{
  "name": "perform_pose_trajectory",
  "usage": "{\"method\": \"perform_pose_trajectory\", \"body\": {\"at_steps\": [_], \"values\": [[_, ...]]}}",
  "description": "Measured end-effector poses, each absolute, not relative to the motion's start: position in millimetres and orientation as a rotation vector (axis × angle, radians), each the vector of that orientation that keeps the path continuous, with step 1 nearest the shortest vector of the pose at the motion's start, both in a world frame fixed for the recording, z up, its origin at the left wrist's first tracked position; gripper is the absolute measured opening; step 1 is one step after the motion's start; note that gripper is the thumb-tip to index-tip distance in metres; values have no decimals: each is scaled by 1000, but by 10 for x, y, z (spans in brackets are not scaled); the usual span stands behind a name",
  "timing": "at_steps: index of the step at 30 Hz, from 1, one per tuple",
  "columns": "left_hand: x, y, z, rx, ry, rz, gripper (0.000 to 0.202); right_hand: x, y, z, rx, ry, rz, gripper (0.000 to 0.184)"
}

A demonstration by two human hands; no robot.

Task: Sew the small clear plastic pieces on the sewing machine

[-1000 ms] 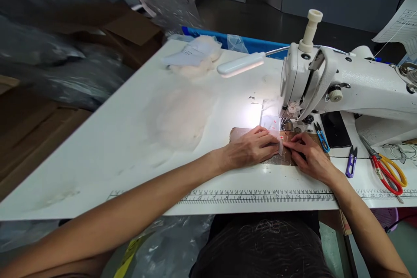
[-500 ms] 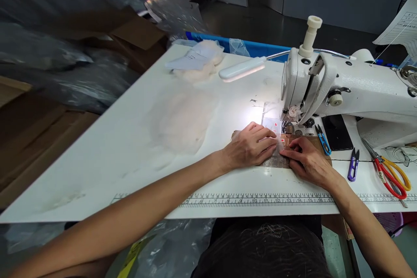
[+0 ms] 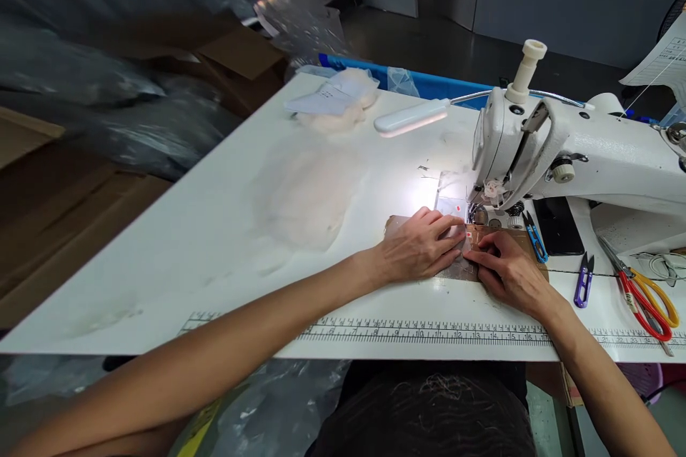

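Observation:
My left hand (image 3: 426,243) lies palm down, fingers stretched out, on a strip of sheer white fabric (image 3: 450,203) bearing small red marks. The fabric runs under the presser foot (image 3: 472,213) of the white sewing machine (image 3: 605,157). Just right of it, the thumb and forefinger of my right hand (image 3: 506,268) pinch the near edge of the fabric. Beneath both hands is a brown plate (image 3: 522,246) on the table. My left palm hides part of the fabric, and the tip of the pinch is hard to see.
Blue thread snips (image 3: 534,237), a black phone (image 3: 559,226), purple snips (image 3: 584,282) and red-and-yellow-handled scissors (image 3: 646,296) lie to the right. Sheer fabric (image 3: 305,193) is heaped on the left of the table. A lit lamp (image 3: 411,118) hangs beside the machine head. A ruler (image 3: 375,330) runs along the front edge.
The whole view has shifted slightly, so things sit a little further right and lower. Both hands keep nearly the same place at the machine, and the fabric shows little visible movement.

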State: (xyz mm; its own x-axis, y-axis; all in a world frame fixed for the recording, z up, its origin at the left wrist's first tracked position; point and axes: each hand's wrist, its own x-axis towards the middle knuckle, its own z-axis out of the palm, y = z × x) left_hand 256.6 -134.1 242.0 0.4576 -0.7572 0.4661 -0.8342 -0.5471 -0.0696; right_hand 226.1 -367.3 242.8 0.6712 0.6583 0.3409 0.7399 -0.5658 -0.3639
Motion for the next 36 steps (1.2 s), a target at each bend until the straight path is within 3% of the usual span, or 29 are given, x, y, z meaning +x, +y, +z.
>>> {"method": "perform_pose_trajectory", "body": {"at_steps": [15, 36], "values": [[2779, -1360, 2475, 2699, -1503, 579, 39, 2374, -3577, 2457, -2665, -1053, -183, 32], [2880, -1268, 2391, 2511, -1442, 551, 39, 2313, -3570, 2370, -2640, -960, -271, 35]]}}
